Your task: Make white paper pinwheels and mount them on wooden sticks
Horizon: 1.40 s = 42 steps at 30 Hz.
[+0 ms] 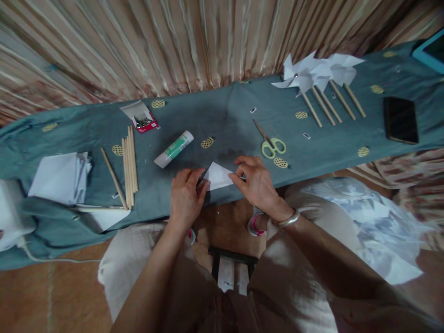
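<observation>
Between my hands, at the front edge of the cloth-covered table, is a white sheet of paper (218,176) folded into a triangle with its peak away from me. My left hand (187,192) pinches the paper's left corner between thumb and fingers. At the opposite corner, my right hand (255,181) has its thumb and fingertips closed on the paper. Just beyond my right hand lie scissors (272,144) with light green handles, blades slightly apart. A glue stick (174,149) with a green label rests beyond my left hand.
Finished paper pinwheels (317,74) on wooden sticks lie at the back right, near a dark phone (401,120). Leftward are loose wooden sticks (129,166), an opened red box of pins (141,119), stacked white paper (57,178) and a white device with a cable (14,212).
</observation>
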Each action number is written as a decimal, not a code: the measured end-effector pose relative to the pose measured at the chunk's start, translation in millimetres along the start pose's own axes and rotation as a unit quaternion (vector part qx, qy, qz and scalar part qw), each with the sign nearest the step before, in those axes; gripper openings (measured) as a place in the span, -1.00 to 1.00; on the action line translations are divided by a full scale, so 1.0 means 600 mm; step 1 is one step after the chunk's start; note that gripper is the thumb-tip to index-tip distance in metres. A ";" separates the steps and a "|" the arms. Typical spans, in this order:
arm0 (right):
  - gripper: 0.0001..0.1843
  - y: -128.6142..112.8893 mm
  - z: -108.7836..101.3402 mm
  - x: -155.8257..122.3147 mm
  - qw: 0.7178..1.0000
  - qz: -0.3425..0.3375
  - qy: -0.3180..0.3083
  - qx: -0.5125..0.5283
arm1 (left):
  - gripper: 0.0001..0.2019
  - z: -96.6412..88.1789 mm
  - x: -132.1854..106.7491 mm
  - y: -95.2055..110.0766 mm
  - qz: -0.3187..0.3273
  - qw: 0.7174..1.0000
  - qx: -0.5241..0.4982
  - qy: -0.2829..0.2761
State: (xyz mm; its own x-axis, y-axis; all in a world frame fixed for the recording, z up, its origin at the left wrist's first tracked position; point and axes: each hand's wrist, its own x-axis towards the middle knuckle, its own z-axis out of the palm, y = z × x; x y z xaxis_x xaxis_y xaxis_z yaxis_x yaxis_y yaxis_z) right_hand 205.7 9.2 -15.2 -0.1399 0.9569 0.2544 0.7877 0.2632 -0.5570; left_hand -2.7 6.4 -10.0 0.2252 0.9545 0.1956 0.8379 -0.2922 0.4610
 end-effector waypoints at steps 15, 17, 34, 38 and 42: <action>-0.82 -0.012 -0.003 0.001 1.000 0.012 -0.012 0.000 | -0.66 0.006 -0.033 0.025 0.146 0.986 0.043 -0.069; -0.79 -0.017 -0.001 -0.004 1.000 0.010 -0.005 0.005 | -0.60 0.005 -0.046 0.031 0.141 0.986 0.058 -0.074; -0.95 0.022 -0.007 -0.036 0.998 0.026 0.018 0.050 | -0.52 -0.040 -0.101 -0.024 0.144 0.979 0.116 -0.087; -0.89 0.033 -0.010 -0.036 0.998 0.016 0.019 0.055 | -0.52 -0.052 -0.117 -0.029 0.126 0.982 0.111 -0.087; -0.81 0.032 -0.017 -0.033 0.997 0.014 0.020 0.073 | -0.57 -0.042 -0.127 -0.030 0.096 0.992 0.066 -0.039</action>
State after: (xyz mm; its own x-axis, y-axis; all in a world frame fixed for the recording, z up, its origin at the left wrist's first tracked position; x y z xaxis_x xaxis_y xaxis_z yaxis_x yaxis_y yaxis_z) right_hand 229.9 -6.1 -22.7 -0.0933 0.9591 0.2674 0.6941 0.2552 -0.6731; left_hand -47.5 -62.4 -11.4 0.4207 0.8849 0.2000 0.8321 -0.4642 0.3035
